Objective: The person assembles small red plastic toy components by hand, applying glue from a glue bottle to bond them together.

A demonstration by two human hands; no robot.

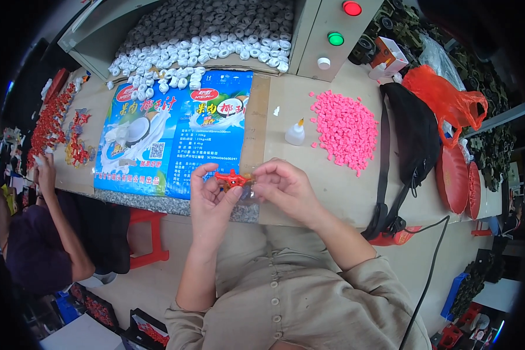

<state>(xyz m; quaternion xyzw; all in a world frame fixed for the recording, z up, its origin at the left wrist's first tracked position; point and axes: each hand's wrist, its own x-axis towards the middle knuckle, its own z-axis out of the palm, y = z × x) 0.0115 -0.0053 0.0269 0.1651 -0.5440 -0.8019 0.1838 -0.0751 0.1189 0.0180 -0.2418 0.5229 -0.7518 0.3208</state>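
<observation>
We hold a small glossy red plastic piece with black-and-white marks [232,179] up in front of us, over the near edge of the beige tabletop [286,169]. Our left hand's [211,195] grip is closed on it, thumb below and fingers behind. Our right hand [286,189] has its fingertips at the piece's right end, beside a small amber-coloured translucent part [248,177]; we cannot tell whether its grip pinches anything.

Just beyond our hands lies a blue printed cardboard sheet [213,149], and to its right stands a squat white plastic bottle with a yellow tip [295,134]. Further right we have a heap of small bright pink pieces [344,131], then a black fabric bag with straps [411,128]. At the far side, a mass of small rounded white parts [216,52] spills out of a grey box-shaped machine [318,29] onto the sheet. On our left, a co-worker's hand [44,172] is near a spread of small red parts [49,125].
</observation>
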